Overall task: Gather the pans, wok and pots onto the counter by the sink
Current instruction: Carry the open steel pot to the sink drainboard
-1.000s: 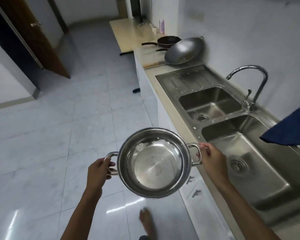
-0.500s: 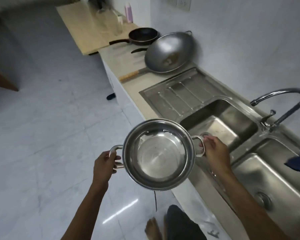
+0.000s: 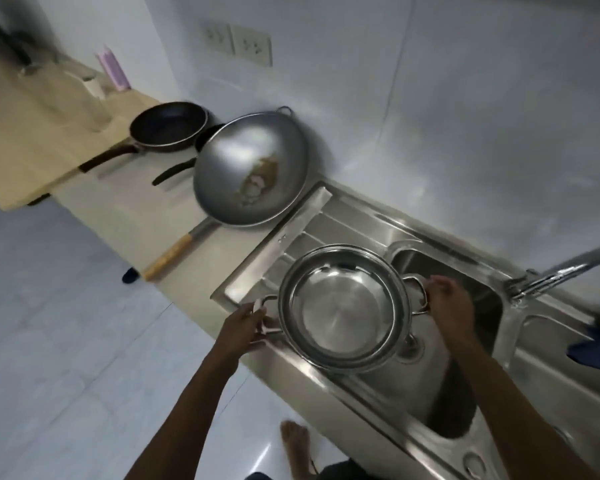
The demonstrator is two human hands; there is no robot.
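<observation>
Both hands clamped on the steel pot (image 3: 343,306): left hand (image 3: 243,323) at nine o'clock, right hand (image 3: 447,306) at three. Rigid, slick, probably light; the side handles look like the safest grip.

Pale wall (image 3: 430,98) with sockets (image 3: 237,44), glossy tiled floor (image 3: 66,323).

No legible text on anything.

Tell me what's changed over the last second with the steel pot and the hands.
The steel pot has been carried from over the floor to above the sink's drainboard and near basin. Nothing was let go: the left hand and right hand still grip its side handles. The wok and dark frying pan stay on the counter.
</observation>
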